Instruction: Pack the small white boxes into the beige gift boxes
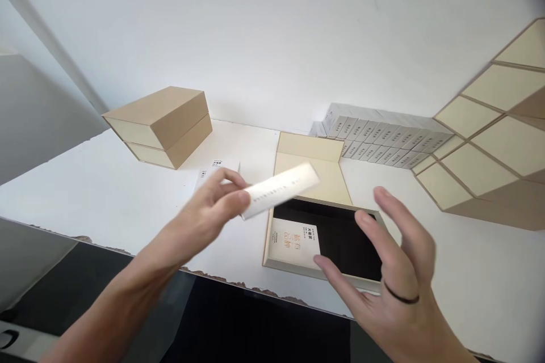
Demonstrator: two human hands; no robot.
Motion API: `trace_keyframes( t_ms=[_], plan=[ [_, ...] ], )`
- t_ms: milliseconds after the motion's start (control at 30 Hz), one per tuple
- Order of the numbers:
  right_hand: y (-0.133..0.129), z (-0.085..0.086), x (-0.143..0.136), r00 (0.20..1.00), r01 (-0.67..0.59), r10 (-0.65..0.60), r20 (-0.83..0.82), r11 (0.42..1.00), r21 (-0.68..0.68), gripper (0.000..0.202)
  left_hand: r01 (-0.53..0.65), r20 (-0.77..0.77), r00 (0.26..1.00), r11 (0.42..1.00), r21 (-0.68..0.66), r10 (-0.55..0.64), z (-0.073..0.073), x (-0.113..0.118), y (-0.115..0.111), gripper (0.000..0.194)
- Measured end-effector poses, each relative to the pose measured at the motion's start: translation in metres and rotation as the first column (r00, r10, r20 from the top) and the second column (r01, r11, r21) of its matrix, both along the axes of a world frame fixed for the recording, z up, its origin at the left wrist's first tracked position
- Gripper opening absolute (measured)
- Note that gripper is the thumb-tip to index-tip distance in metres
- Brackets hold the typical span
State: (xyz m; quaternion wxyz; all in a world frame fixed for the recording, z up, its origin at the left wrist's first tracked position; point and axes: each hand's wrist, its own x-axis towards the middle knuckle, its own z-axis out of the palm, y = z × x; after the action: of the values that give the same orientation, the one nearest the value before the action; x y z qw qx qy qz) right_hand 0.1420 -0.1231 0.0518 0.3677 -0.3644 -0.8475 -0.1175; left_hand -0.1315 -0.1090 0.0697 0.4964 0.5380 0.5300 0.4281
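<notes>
Between thumb and fingers, my left hand (215, 204) grips one end of a small white box (281, 188), tilted in the air above the left part of an open beige box (309, 270). The open box has a black interior, and its lid lies folded back toward the wall. One white packet (293, 243) with orange and black print lies in its left end. My right hand (392, 261) is spread over the right side of the open box, holding nothing, its thumb tip close to the packet's right edge.
Another white printed packet (217, 173) lies behind my left hand. Two closed beige boxes (164, 125) are stacked at the left. Small white boxes (383, 133) stand in two rows by the wall. More beige boxes (489, 136) are piled at the right. The table's chipped front edge (238, 285) runs below.
</notes>
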Motion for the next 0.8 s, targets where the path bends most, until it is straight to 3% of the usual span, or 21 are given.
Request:
trace_keyframes(
  t_ms=[67,167,267,467,567,667,733,800],
  plan=[
    [0.004,0.0,-0.011,0.995,-0.003,-0.013,0.102,0.988,0.156,0.09,0.174,0.14,0.977,0.978,-0.113,-0.158,-0.001,0.015,-0.002,0.032],
    [0.01,0.0,-0.017,0.964,-0.039,-0.018,0.264,0.977,0.211,0.066,0.324,0.277,0.924,0.923,-0.206,-0.263,-0.008,0.03,-0.004,0.036],
    [0.017,0.0,-0.015,0.953,-0.093,0.045,0.301,0.984,0.149,0.059,0.382,0.275,0.907,0.9,-0.212,-0.32,-0.014,0.032,-0.005,0.042],
    [0.019,-0.006,-0.016,0.98,-0.112,0.117,0.159,0.993,-0.038,0.073,0.418,0.191,0.899,0.901,-0.118,-0.393,-0.011,0.026,-0.01,0.045],
    [0.012,-0.007,-0.022,0.995,-0.094,0.099,0.021,0.98,-0.173,0.088,0.385,0.114,0.915,0.922,0.036,-0.386,-0.006,0.026,-0.016,0.045],
    [0.004,-0.006,-0.03,0.972,-0.117,0.036,-0.232,0.932,-0.344,0.082,0.413,-0.089,0.909,0.854,0.317,-0.407,-0.011,0.036,-0.023,0.058],
    [-0.001,-0.007,-0.035,0.892,-0.18,-0.063,-0.448,0.859,-0.479,0.066,0.417,-0.283,0.907,0.772,0.481,-0.313,-0.022,0.048,-0.026,0.075],
    [-0.003,-0.012,-0.036,0.784,-0.298,-0.167,-0.598,0.744,-0.599,0.049,0.333,-0.314,0.934,0.731,0.595,-0.17,-0.035,0.062,-0.029,0.077]
  ],
)
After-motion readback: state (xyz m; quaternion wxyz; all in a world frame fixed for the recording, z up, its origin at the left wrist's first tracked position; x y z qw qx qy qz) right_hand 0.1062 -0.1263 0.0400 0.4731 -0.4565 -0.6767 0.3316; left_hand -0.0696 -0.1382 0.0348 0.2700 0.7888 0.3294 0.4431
